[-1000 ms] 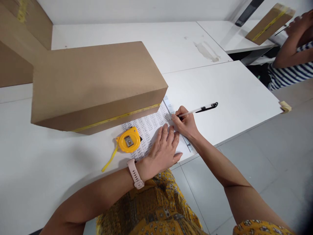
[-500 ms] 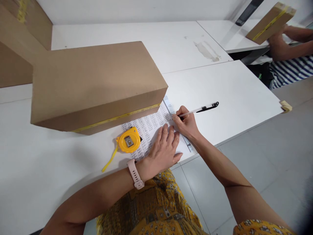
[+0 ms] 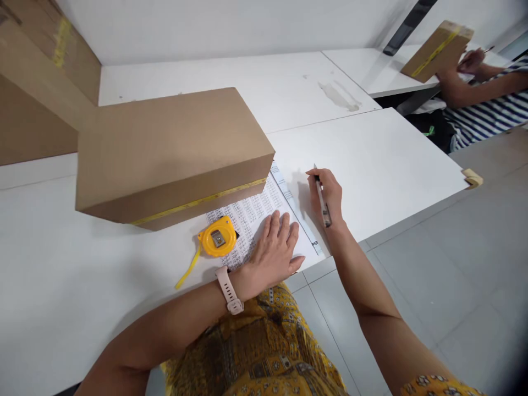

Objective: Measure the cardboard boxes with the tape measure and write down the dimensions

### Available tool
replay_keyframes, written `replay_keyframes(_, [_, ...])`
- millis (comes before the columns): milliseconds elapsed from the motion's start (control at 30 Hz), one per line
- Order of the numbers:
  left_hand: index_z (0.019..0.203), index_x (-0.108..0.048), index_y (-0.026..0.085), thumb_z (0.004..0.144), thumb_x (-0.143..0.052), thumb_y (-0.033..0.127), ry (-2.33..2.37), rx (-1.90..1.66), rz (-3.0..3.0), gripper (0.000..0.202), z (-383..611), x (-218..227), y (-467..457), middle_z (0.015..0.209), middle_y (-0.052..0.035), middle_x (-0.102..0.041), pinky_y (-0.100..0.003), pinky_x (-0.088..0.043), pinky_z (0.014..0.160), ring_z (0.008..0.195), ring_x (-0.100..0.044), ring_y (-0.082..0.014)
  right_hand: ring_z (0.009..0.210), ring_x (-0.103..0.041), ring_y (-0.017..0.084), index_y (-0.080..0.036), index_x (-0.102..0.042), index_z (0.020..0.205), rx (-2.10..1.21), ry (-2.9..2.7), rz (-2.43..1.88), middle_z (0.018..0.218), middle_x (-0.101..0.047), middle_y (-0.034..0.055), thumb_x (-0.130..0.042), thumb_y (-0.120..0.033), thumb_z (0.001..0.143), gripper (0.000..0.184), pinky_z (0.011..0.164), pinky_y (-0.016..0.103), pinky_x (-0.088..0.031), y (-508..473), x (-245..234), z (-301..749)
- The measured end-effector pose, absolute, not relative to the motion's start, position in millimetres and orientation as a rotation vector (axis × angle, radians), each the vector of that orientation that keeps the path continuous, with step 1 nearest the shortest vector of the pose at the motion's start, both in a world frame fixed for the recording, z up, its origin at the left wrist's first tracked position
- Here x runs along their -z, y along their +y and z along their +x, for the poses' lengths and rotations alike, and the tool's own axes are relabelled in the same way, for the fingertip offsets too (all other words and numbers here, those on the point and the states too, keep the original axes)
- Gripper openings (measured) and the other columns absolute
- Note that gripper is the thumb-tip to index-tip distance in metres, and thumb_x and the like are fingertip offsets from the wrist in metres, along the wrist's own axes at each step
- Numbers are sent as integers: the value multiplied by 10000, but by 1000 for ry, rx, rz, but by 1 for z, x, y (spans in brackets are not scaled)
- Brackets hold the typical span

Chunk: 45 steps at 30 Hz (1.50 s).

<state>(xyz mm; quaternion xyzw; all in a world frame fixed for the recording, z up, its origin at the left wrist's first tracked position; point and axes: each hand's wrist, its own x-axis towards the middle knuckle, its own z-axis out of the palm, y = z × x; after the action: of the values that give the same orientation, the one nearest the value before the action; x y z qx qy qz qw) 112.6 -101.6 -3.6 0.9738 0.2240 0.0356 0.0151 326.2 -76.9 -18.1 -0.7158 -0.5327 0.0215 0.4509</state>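
Observation:
My left hand (image 3: 274,247) lies flat, fingers stretched, on a sheet of paper (image 3: 264,202) covered in rows of handwriting. Raised to the right of the sheet, my right hand (image 3: 329,195) is closed around a pen (image 3: 322,201), its tip pointing away from me and off the paper. Beside the sheet's left part sits a yellow tape measure (image 3: 218,237) with a yellow strap. Behind it a cardboard box (image 3: 177,148) with yellow tape covers the far part of the paper. A printed bluish strip (image 3: 284,184) shows along the sheet's right edge.
More cardboard boxes (image 3: 37,93) stand at the far left. At the upper right, a co-worker in a striped shirt (image 3: 490,107) holds another box (image 3: 439,50) at the adjoining table. The white table's (image 3: 371,165) near edge drops to a tiled floor (image 3: 412,286).
My right hand has lifted the pen off the paper and turned it, moving slightly right. My left hand stays flat on the sheet. The view has shifted a little.

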Motion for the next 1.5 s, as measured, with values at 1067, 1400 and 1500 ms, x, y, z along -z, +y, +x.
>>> replay_keyframes(1067, [1347,-464,219,792,-768,445,1066,-627,1855,671,-4,-40,-152,1221,-117,-697,-440,-519,982,1101,-683,-283,918,-663,220,-200,-719,1104,-1069,-1486,-1257,959,-730,63,-419,-606,1011,513,856,362,-517,-172,-18,201])
replay_keyframes(1400, [1297,-498,223,699,-845,463,1010,-660,1764,732,-50,-115,-133,1224,-118,-714,-456,-535,979,1125,-687,-306,703,-517,129,-202,-649,836,-1156,-1334,-1085,794,-618,3,-815,-534,765,378,655,281,-443,-154,-82,225])
replay_keyframes(1500, [1300,-554,225,671,-873,461,1188,-849,1757,744,-91,-156,-89,1157,-81,-737,-428,-563,928,1078,-707,-298,628,-457,105,-195,-588,711,-1034,-1194,-1096,673,-538,-19,-834,-418,792,342,614,263,-422,-99,-121,252])
